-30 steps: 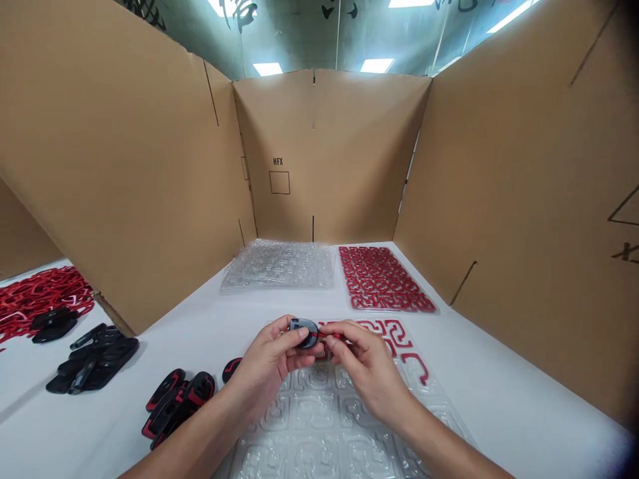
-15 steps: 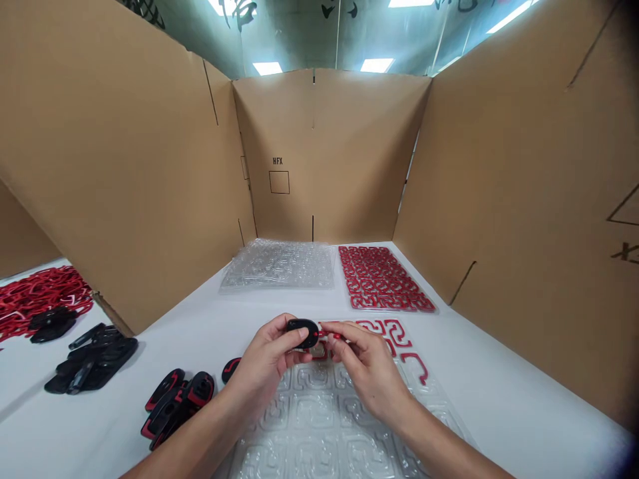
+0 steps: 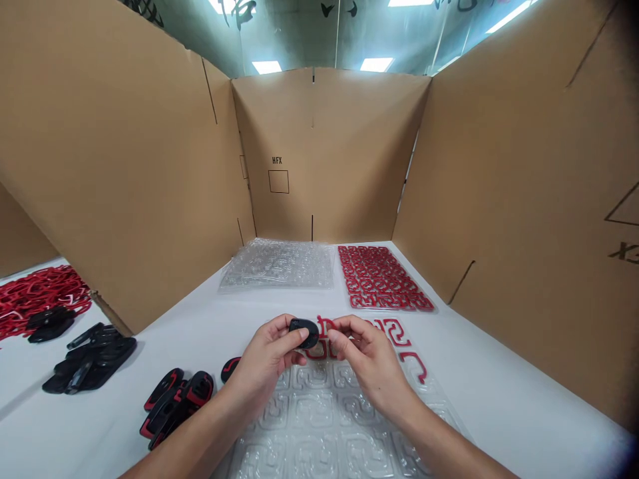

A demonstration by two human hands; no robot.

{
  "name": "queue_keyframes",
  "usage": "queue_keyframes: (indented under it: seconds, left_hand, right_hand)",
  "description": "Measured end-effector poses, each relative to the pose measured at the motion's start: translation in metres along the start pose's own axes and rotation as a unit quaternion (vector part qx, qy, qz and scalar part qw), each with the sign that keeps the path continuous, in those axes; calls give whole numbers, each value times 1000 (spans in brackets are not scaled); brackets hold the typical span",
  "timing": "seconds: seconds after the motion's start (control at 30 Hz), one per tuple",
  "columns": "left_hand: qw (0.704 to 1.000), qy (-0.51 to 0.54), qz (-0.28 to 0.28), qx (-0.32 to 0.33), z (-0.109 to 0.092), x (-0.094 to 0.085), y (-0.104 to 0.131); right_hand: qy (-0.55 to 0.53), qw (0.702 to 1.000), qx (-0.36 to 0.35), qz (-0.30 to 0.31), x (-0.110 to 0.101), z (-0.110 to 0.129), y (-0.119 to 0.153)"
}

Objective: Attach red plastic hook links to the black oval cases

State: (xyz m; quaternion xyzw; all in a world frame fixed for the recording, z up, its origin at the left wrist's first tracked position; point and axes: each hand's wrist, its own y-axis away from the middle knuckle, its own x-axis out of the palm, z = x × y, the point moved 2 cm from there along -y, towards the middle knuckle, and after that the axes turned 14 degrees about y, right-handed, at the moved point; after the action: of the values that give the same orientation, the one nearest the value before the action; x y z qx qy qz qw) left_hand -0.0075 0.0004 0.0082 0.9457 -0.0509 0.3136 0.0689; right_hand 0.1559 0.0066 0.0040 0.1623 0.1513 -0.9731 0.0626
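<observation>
My left hand (image 3: 274, 349) is closed round a small black oval plastic part (image 3: 304, 332), thumb on its face. Just to the right, my right hand (image 3: 367, 356) pinches a thin curved red strip (image 3: 324, 324). Its outline blends with the red pieces behind, and the fingers hide part of it. A small gap separates my right fingertips from the black part. Below both hands lies a clear moulded tray (image 3: 313, 409), its near pockets showing no red. Red curved pieces (image 3: 397, 331) sit along its far end, with one loose hooked piece (image 3: 415, 366) at the right.
Black parts with red trim (image 3: 174, 406) are heaped at the left, one more (image 3: 230, 368) beside my left wrist. Farther left lie black parts (image 3: 92, 359) and a red pile (image 3: 42, 296). Stacked clear trays (image 3: 279, 266) and a red-filled tray (image 3: 384, 279) stand behind. Cardboard walls (image 3: 329, 153) enclose the table.
My right fingertips have drawn slightly away from the black part, and more red shows between the hands. The black part has turned slightly in my left hand; the red spot on its edge is out of sight.
</observation>
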Motion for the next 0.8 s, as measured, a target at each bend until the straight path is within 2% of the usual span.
queue_keyframes:
  seconds: [0.17,0.33,0.47,0.67,0.8]
  left_hand:
    - [998,-47,-30,39,-2,-4,-1]
    - [994,-32,-67,83,-5,-9,-3]
    - [994,14,-78,81,-11,-11,-4]
    - [991,30,-94,89,-22,-22,-9]
    - [990,8,-100,100,-23,-26,-12]
  right_hand:
    - [11,1000,-4,-27,-3,2,1]
    - [-56,996,24,-67,-11,2,-4]
    - [-87,989,45,-107,-28,4,-13]
    - [-118,979,29,-163,-56,-2,-28]
    - [-108,982,50,-148,-57,-6,-28]
